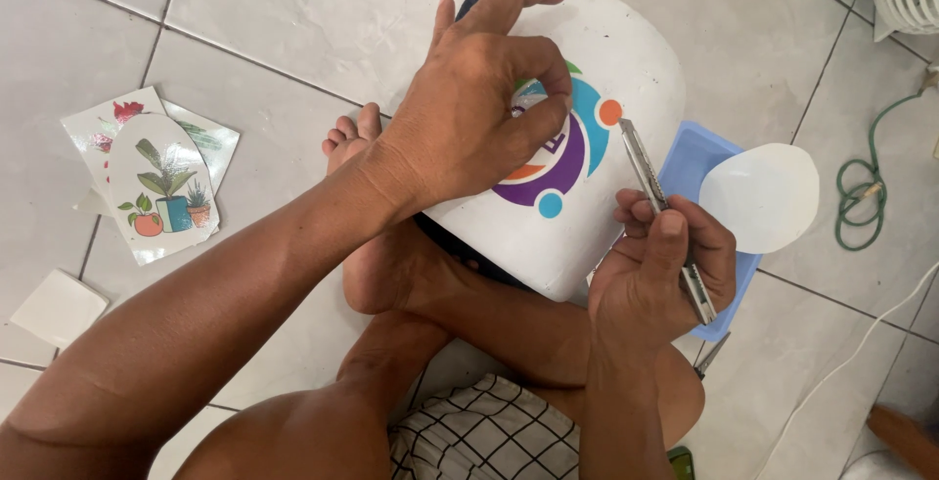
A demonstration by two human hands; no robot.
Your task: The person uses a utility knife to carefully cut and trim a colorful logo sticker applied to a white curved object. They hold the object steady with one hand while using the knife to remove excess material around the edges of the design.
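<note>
Head view: The white curved panel (626,59) rests against the person's crossed legs and bare foot (352,137), above the tiled floor (293,10). The left hand (469,108) lies on the panel, fingertips pinched together on the multicoloured sticker (562,162) near the panel's centre. The right hand (660,265) is clamped around a metal utility knife (665,216), blade tip just beside the sticker's right edge. A blue tray (696,157) carrying a white oval sheet (763,196) sits at the panel's right edge. Plant-print sheets (161,182) lie well apart, toward the floor's left edge.
</note>
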